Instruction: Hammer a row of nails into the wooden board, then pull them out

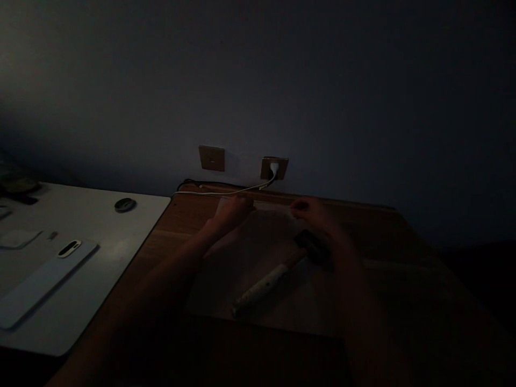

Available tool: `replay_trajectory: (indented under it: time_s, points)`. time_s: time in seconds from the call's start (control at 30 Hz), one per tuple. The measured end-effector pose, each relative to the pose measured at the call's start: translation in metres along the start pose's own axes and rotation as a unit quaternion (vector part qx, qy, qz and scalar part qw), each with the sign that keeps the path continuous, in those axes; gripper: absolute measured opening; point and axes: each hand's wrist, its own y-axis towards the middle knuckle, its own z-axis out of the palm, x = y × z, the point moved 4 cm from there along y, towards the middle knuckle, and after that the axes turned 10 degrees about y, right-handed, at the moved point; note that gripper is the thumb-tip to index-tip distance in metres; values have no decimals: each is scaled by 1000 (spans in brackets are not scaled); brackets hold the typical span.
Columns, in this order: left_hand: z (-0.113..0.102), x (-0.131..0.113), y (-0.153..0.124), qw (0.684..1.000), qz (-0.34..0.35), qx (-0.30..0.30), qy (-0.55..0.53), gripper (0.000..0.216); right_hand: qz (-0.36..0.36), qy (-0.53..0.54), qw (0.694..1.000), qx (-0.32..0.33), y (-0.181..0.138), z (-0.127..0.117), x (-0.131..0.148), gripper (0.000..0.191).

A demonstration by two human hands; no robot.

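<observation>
A pale sheet, apparently paper (226, 287), lies on the wooden tabletop. Across it rests a hammer (262, 285), its pale, worn handle toward me and its dark head at the upper right, partly behind my right forearm. At the sheet's far edge, left of centre, my left hand (237, 208) is closed with its fingers on the edge. My right hand (308, 209) pinches the same far edge farther right, thumb and fingers together. Dim light blurs the details of both grips.
On the left, a white table (121, 242) holds a light-coloured phone (44, 287) and a small dark round object (124, 205). Behind the wooden table (403, 252) the wall carries two sockets, one with a white plug (274, 167). Cables (226, 192) run along the back edge.
</observation>
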Motion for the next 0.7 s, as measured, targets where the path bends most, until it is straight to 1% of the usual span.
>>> replay_trajectory:
  time_s: [0.03,0.07,0.1,0.13,0.17,0.2,0.23,0.27,0.3,0.33,0.37,0.4,0.5,0.53,0.57,0.63,0.67,0.7]
  points:
    - [-3,3,2,998,-23,-15,-64,15,-6,47,999,-8,-1,-2,3,12]
    - [-7,6,4,988,-45,-25,-145,17,-13,94,995,-18,-1,-4,6,17]
    - [-10,8,6,968,-65,-29,-240,19,-20,138,990,-31,-2,-6,9,22]
    - [-12,10,7,936,-81,-26,-342,20,-26,176,983,-45,-3,-8,12,25]
    - [-13,11,9,893,-94,-17,-440,20,-31,208,976,-56,-3,-10,15,26]
    - [-13,12,9,843,-108,-3,-526,19,-34,233,970,-65,-3,-11,17,26]
    - [-12,11,9,794,-124,14,-595,17,-36,252,965,-70,-3,-11,20,26]
    - [-10,10,9,753,-139,33,-642,15,-35,263,962,-71,-2,-10,21,27]
    - [-6,9,8,728,-156,49,-666,15,-32,267,961,-70,-1,-8,22,29]
    - [-2,9,7,720,-172,59,-670,17,-26,262,962,-67,0,-5,22,32]
    - [3,9,6,726,-185,61,-659,18,-19,248,966,-64,1,-1,20,36]
    - [8,9,5,741,-195,58,-640,20,-9,225,972,-62,2,3,18,39]
    - [22,11,4,784,-208,44,-583,24,23,106,992,-59,4,15,9,40]
    - [24,11,4,810,-203,37,-549,23,31,55,996,-60,5,18,7,37]
    - [23,12,4,850,-192,26,-489,20,38,2,997,-61,4,20,5,34]
    - [18,10,4,941,-145,4,-306,12,50,-103,992,-58,2,23,3,28]
    - [16,7,4,972,-112,4,-204,15,56,-151,986,-52,1,25,2,26]
    - [14,3,3,990,-80,14,-119,22,62,-195,978,-43,-1,27,2,24]
